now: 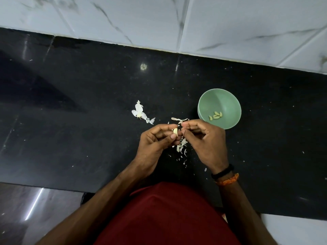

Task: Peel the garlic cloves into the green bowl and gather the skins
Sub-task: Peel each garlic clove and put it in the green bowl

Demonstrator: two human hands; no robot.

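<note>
We hold a garlic clove (pixel 175 131) pinched in the curled fingertips of our left hand (pixel 155 142), just above the black countertop (pixel 88 121), while our right hand (pixel 205 140) meets it from the other side, thumb and forefinger nipped together at the clove's tip, seemingly on a shred of skin, though we cannot tell for sure. Straight below the two hands lies a loose heap of skins (pixel 181 147), with smaller flakes scattered toward our body. Just beyond the right hand's knuckles, almost touching them, stands the green bowl (pixel 228 101), and in its bottom lie several peeled cloves (pixel 215 116). Beyond the left hand and a little to its left, apart from it, lies the stripped garlic husk (pixel 140 113) with its papery wings spread. Left of the left hand the countertop runs wide and dark; right of the right hand, past the bowl, it is likewise open. The far edge of the counter meets a white marbled tile wall (pixel 159 18); the near edge crosses under our forearms, against our red shirt (pixel 164 214). The right wrist wears a black band (pixel 223 172) and an orange thread (pixel 228 180). We can read no writing or brand anywhere.
</note>
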